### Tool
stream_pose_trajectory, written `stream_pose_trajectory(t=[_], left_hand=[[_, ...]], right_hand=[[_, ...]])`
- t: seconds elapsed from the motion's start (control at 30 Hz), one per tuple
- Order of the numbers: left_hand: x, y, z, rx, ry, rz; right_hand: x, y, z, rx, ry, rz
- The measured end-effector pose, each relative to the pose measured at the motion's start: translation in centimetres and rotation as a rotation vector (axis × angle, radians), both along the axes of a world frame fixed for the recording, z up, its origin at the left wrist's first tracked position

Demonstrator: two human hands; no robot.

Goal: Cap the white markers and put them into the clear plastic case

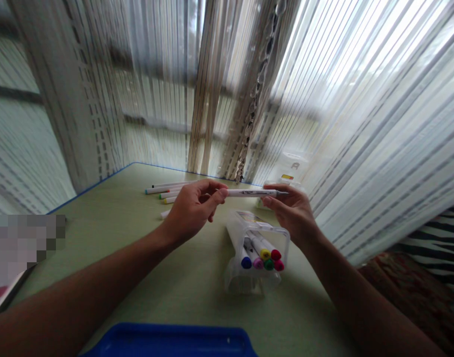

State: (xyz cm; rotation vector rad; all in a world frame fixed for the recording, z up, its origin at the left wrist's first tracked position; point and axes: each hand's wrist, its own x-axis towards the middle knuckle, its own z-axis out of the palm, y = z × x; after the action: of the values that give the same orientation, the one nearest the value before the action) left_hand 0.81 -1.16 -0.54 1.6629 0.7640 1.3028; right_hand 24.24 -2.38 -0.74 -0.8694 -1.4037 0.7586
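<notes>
A white marker point(249, 193) with dark print on its barrel is held level above the table, between both hands. Thumb and fingers of my left hand point(191, 208) pinch its left end. My right hand point(293, 210) grips the other end, where a grey tapered part shows between the fingers. Just below lies a clear plastic marker case point(234, 235), its open end facing me. Inside it are several white markers point(254, 245) with blue, pink, green, yellow and red ends. Behind my left hand, several loose markers point(167, 189) lie on the table, partly hidden by it.
The pale green table point(137, 267) has a blue edge. A blue tray point(182, 337) sits at the front. Another clear plastic container point(286, 171) stands behind my right hand. Striped sheer curtains point(156, 99) hang along the back. A pixelated object point(18, 253) is at the left.
</notes>
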Motion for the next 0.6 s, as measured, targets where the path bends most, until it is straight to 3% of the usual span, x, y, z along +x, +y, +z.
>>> stream_pose_trajectory(t=[0.6], left_hand=[[-0.09, -0.18, -0.54, 0.144, 0.202, 0.001]], right_hand=[[-0.27, -0.32, 0.10, -0.090, 0.091, 0.138]])
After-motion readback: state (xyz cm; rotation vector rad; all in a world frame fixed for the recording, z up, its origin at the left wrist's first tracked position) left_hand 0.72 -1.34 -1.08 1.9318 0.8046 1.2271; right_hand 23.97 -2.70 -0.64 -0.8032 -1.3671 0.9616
